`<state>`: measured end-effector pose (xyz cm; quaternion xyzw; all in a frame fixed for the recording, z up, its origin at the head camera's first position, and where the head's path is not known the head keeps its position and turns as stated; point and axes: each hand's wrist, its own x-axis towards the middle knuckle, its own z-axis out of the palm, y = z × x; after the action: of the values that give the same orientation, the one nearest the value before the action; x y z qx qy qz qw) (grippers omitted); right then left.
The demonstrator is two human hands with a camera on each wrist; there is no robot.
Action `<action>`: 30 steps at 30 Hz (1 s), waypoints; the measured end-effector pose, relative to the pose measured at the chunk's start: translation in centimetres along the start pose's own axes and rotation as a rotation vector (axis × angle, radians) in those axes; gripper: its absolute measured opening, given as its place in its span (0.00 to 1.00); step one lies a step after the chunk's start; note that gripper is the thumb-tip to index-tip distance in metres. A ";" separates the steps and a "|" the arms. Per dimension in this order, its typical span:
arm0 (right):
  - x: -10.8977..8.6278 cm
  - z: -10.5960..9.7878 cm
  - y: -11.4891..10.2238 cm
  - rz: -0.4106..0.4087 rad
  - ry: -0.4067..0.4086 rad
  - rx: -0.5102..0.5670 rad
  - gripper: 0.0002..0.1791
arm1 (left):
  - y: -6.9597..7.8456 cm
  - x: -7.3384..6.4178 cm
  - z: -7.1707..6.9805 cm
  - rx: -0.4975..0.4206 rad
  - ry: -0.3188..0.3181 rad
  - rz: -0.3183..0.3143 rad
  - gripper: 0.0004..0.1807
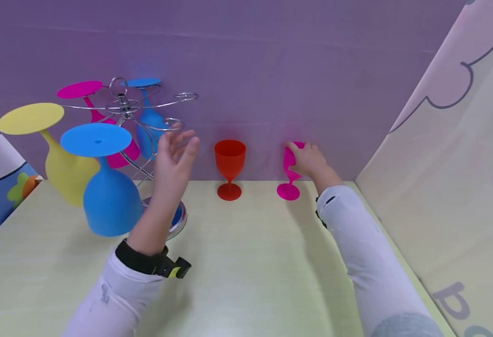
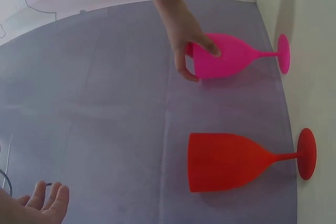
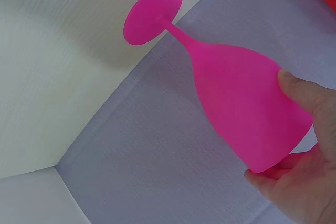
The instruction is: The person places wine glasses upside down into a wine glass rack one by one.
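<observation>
"Well, what is seen, from the largest down?"

"A purple cloth backdrop (image 1: 271,70), faintly creased, is hung behind a pale counter (image 1: 246,271) marked by a fine, wood-like grain. Above it, two arms in white sleeves (image 1: 373,267) are stretched forward."

"And how are the hands posed?"

"The right hand (image 1: 314,164) is extended to the back, where the bowl of a pink goblet (image 3: 247,98) is pinched near its rim, thumb on one side, fingers on the other. That goblet is held nearly upright at the counter's back edge, towards the right corner; whether its foot is touching cannot be told. The left hand (image 1: 174,164) is raised beside the wire rack (image 1: 125,110), fingers loosely bent and nothing gripped."

"Which materials are shown?"

"The rack is formed of shiny bent metal with looped ends, set on a round, bright-rimmed base (image 1: 182,221). Every goblet is shaped with a deep bowl, thin stem and flat disc foot, smooth and matte."

"How many are counted?"

"Six goblets. Four are hung upside down on the rack: one yellow goblet (image 1: 63,164), one front blue goblet (image 1: 111,201), one rear blue goblet (image 1: 148,117) and one hanging pink goblet (image 1: 80,89). Upright between rack and right hand, one red goblet (image 1: 230,159) is stood. One black strap (image 1: 139,260) is worn on the left wrist."
</observation>
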<state>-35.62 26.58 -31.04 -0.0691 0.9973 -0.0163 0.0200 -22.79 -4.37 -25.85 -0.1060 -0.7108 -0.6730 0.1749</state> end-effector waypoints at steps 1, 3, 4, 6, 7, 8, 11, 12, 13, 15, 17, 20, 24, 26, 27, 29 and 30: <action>0.0 0.0 0.0 0.003 0.000 0.004 0.41 | 0.1 0.1 0.0 -0.018 0.004 0.000 0.31; 0.0 0.0 0.0 0.009 -0.001 0.012 0.42 | 0.3 0.3 0.0 -0.052 0.014 -0.006 0.31; 0.1 0.1 0.0 0.010 -0.001 0.013 0.42 | 0.4 0.4 0.0 -0.075 0.018 -0.004 0.31; 0.1 0.1 0.0 0.007 0.001 0.009 0.42 | 0.5 0.6 0.0 -0.107 0.027 -0.006 0.31; 0.1 0.1 0.0 0.003 0.002 0.005 0.41 | 0.5 0.6 0.0 -0.121 0.033 -0.007 0.32; 0.1 0.1 0.0 0.000 0.003 0.002 0.41 | 0.6 0.7 0.1 -0.134 0.039 -0.008 0.32; 0.1 0.1 0.1 -0.014 0.005 -0.011 0.39 | 0.7 0.7 0.3 -0.180 0.063 -0.003 0.31; 0.1 0.1 0.1 -0.017 0.006 -0.013 0.39 | 0.7 0.6 0.4 -0.192 0.071 -0.003 0.30; 0.1 0.1 0.1 -0.016 0.003 -0.007 0.39 | 0.7 0.6 0.4 -0.208 0.078 0.000 0.30; 0.2 0.1 0.2 -0.021 0.006 -0.011 0.38 | 0.7 0.6 0.6 -0.229 0.093 0.007 0.29; 0.2 0.1 0.2 -0.023 0.008 -0.012 0.38 | 0.6 0.6 0.8 -0.249 0.109 0.019 0.28; 0.1 0.1 0.2 -0.026 0.008 -0.018 0.38 | 0.5 0.6 1.0 -0.265 0.137 0.045 0.26; 0.0 0.0 0.2 -0.022 0.001 -0.013 0.39 | 0.4 0.7 1.1 -0.275 0.169 0.062 0.25; 0.0 -0.1 0.1 -0.021 0.000 -0.010 0.39 | 0.4 0.7 1.2 -0.278 0.179 0.060 0.25; 0.0 -0.1 0.1 -0.019 0.000 -0.009 0.39 | 0.4 0.7 1.2 -0.276 0.181 0.058 0.25; -0.1 -0.1 0.1 -0.015 0.000 -0.004 0.39 | 0.5 0.7 1.1 -0.272 0.182 0.054 0.25; -0.1 -0.2 0.1 -0.014 -0.002 0.000 0.40 | 0.5 0.7 1.1 -0.273 0.179 0.053 0.25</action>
<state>-35.55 26.70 -30.88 -0.0763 0.9967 -0.0162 0.0211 -23.34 -3.27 -25.18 -0.0871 -0.5913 -0.7652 0.2393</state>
